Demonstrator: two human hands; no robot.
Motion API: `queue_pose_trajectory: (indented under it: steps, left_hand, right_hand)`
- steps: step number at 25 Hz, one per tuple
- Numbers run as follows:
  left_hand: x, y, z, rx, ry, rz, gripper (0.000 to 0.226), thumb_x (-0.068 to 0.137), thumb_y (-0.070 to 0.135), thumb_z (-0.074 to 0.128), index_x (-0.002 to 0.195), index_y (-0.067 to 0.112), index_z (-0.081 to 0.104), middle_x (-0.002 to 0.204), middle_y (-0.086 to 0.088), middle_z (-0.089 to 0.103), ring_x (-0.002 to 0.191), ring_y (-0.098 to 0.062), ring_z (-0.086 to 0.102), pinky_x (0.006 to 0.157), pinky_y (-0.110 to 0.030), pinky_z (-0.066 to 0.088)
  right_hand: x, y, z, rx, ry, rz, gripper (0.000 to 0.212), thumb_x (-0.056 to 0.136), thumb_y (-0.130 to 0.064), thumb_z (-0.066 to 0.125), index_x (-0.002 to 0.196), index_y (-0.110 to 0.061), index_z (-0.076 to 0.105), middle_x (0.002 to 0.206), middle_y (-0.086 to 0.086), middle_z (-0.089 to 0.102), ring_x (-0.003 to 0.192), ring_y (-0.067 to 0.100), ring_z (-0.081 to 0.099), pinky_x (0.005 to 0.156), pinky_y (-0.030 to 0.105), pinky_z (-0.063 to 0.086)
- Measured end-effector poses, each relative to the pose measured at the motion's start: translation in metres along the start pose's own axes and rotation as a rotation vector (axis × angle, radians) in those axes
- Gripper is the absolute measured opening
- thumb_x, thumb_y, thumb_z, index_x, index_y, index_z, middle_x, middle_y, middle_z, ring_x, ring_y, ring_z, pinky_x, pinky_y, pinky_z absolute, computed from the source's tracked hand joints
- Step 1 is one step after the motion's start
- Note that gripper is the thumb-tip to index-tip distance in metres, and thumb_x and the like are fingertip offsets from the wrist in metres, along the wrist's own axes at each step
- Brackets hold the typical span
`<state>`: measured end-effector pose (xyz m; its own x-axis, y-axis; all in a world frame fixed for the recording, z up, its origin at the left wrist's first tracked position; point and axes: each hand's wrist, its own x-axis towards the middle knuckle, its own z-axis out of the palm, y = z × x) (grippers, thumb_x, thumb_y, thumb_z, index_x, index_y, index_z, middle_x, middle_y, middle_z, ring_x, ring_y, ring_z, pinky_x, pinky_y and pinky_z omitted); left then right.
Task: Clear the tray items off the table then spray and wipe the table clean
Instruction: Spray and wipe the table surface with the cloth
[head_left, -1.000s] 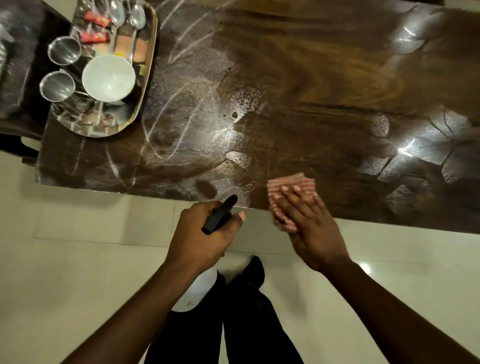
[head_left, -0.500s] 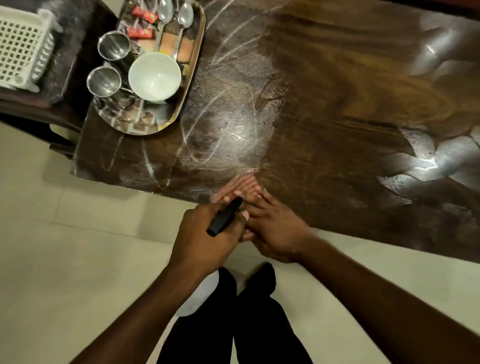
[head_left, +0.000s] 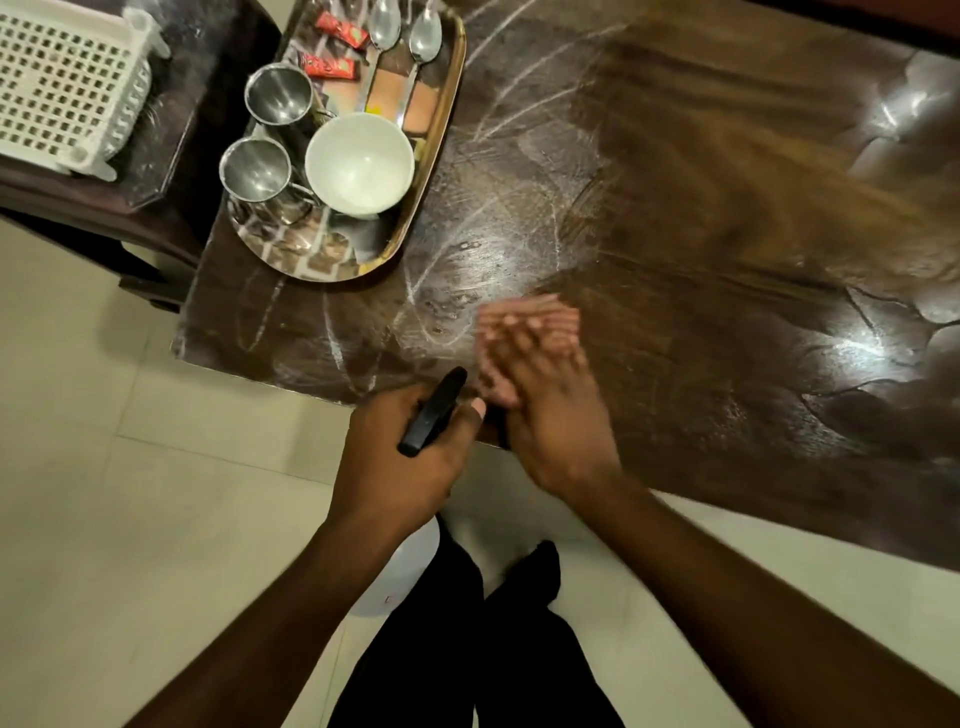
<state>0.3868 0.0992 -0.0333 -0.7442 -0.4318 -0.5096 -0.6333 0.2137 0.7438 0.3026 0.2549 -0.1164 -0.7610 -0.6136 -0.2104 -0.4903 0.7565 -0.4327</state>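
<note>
White slatted basket (head_left: 67, 88) far left on a separate dark side surface (head_left: 171, 171), off the table. Dark wooden table (head_left: 727, 234) fills the upper right; its near edge runs diagonally from lower left down toward the right, with pale tiled floor (head_left: 130, 493) below it. Steel tray (head_left: 436, 156) sits at the table's left end, close to the left corner — still loaded: two steel cups (head_left: 279, 94) one behind the other, white bowl (head_left: 359, 162) just right of them, two red sachets (head_left: 332, 66) and two spoons (head_left: 426, 36) at the far end. Sachet print too small to read. Table surface right of the tray is bare, with whitish chalky streaks and wet glare; far right also bare, only reflections.

Left hand (head_left: 405, 462) is off the near edge, over the floor, fingers curled tight around the black trigger head of a spray bottle (head_left: 434, 413); white bottle body shows below the wrist, no label readable. Right hand (head_left: 545, 405) is just beside it, palm down near the table edge, fingers (head_left: 524, 338) spread flat and pressing a pink striped cloth (head_left: 540, 312) onto the table — blurred. Person's dark trouser legs and foot at bottom centre.
</note>
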Motion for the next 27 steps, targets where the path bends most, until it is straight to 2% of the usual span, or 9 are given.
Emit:
queue_pose_trajectory:
  steps: [3, 5, 8, 11, 13, 15, 18, 20, 27]
  left_hand:
    - [0.013, 0.003, -0.005, -0.003, -0.026, -0.017, 0.035, 0.098, 0.03, 0.077, 0.065, 0.024, 0.066, 0.051, 0.004, 0.065, 0.043, -0.013, 0.065, 0.046, -0.031, 0.052]
    - [0.019, 0.0, -0.009, 0.004, -0.031, -0.002, 0.034, 0.097, 0.031, 0.077, 0.066, 0.021, 0.065, 0.05, 0.002, 0.062, 0.046, -0.023, 0.065, 0.052, -0.036, 0.054]
    - [0.022, -0.003, -0.013, -0.07, -0.043, 0.002, 0.032, 0.095, 0.032, 0.079, 0.072, 0.015, 0.066, 0.051, -0.006, 0.058, 0.053, -0.035, 0.066, 0.052, -0.034, 0.054]
    - [0.024, -0.003, -0.017, -0.131, -0.05, -0.036, 0.026, 0.095, 0.033, 0.079, 0.083, 0.012, 0.071, 0.051, 0.003, 0.06, 0.048, -0.022, 0.064, 0.052, -0.02, 0.052]
    - [0.027, -0.004, -0.02, -0.144, -0.047, -0.046, 0.027, 0.096, 0.033, 0.079, 0.083, 0.011, 0.07, 0.05, 0.003, 0.059, 0.047, -0.017, 0.063, 0.051, -0.015, 0.05]
    - [0.032, -0.003, -0.025, -0.126, -0.032, -0.028, 0.031, 0.097, 0.032, 0.077, 0.078, 0.01, 0.068, 0.051, -0.007, 0.06, 0.048, -0.025, 0.064, 0.052, -0.02, 0.05]
    - [0.045, 0.0, -0.031, -0.079, -0.03, -0.007, 0.029, 0.099, 0.034, 0.074, 0.077, 0.014, 0.073, 0.057, -0.012, 0.067, 0.049, -0.026, 0.066, 0.053, -0.035, 0.055]
    - [0.051, -0.001, -0.034, -0.065, -0.038, 0.0, 0.034, 0.098, 0.035, 0.074, 0.073, 0.014, 0.07, 0.051, -0.006, 0.062, 0.046, -0.022, 0.062, 0.051, -0.035, 0.052]
    - [0.062, -0.001, -0.043, -0.143, -0.051, -0.037, 0.03, 0.093, 0.038, 0.081, 0.082, 0.011, 0.072, 0.061, -0.007, 0.066, 0.061, -0.033, 0.07, 0.062, -0.04, 0.059]
  right_hand:
    - [-0.001, -0.004, 0.009, -0.08, -0.205, -0.602, 0.042, 0.094, -0.031, 0.054, 0.129, -0.017, 0.073, 0.145, 0.011, 0.065, 0.146, 0.036, 0.051, 0.125, 0.062, 0.033]
    - [0.023, 0.019, -0.009, -0.134, -0.289, -0.659, 0.05, 0.096, -0.033, 0.059, 0.146, -0.024, 0.062, 0.159, 0.006, 0.054, 0.156, 0.03, 0.039, 0.13, 0.056, 0.024]
    - [0.064, 0.064, -0.037, -0.121, -0.124, -0.252, 0.069, 0.097, -0.042, 0.042, 0.165, -0.028, 0.037, 0.174, 0.003, 0.032, 0.163, 0.026, 0.023, 0.133, 0.052, 0.015]
    - [0.096, 0.063, -0.052, 0.025, 0.198, 0.308, 0.073, 0.092, -0.035, 0.04, 0.163, -0.02, 0.04, 0.172, 0.01, 0.035, 0.161, 0.034, 0.027, 0.133, 0.049, 0.015]
    - [0.098, 0.03, -0.039, 0.024, 0.181, 0.398, 0.073, 0.094, -0.032, 0.042, 0.166, -0.019, 0.033, 0.174, 0.009, 0.03, 0.162, 0.034, 0.023, 0.134, 0.052, 0.012]
    - [0.077, -0.003, -0.016, -0.038, 0.034, 0.066, 0.068, 0.1, -0.032, 0.043, 0.166, -0.022, 0.033, 0.175, 0.005, 0.027, 0.164, 0.03, 0.017, 0.133, 0.057, 0.012]
    - [0.057, -0.01, -0.003, -0.149, -0.26, -0.624, 0.053, 0.098, -0.035, 0.052, 0.148, -0.019, 0.059, 0.163, 0.01, 0.049, 0.159, 0.032, 0.032, 0.13, 0.058, 0.021]
    - [0.076, 0.001, -0.015, -0.206, -0.319, -0.776, 0.054, 0.094, -0.035, 0.052, 0.145, -0.02, 0.062, 0.159, 0.009, 0.054, 0.154, 0.032, 0.039, 0.131, 0.056, 0.023]
    - [0.181, 0.026, -0.057, -0.129, -0.068, -0.101, 0.074, 0.092, -0.039, 0.038, 0.166, -0.031, 0.033, 0.176, 0.0, 0.027, 0.164, 0.027, 0.021, 0.131, 0.056, 0.017]
